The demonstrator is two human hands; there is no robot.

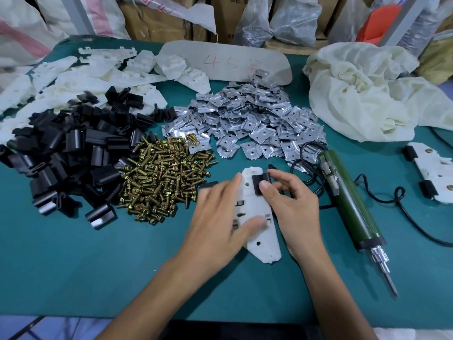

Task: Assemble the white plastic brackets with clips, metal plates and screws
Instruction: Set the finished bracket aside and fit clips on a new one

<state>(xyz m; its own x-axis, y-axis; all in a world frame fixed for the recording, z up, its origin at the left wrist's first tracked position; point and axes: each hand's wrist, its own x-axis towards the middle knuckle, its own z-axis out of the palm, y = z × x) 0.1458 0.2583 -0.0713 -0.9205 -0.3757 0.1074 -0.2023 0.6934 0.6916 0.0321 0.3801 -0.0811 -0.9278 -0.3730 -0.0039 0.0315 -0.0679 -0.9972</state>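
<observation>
screws (161, 182) left, screwdriver (348, 200) right

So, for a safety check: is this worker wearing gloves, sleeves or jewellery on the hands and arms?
No. The left hand and right hand are bare: no gloves, rings or watch in view. Both forearms are bare, no sleeves showing.
</observation>
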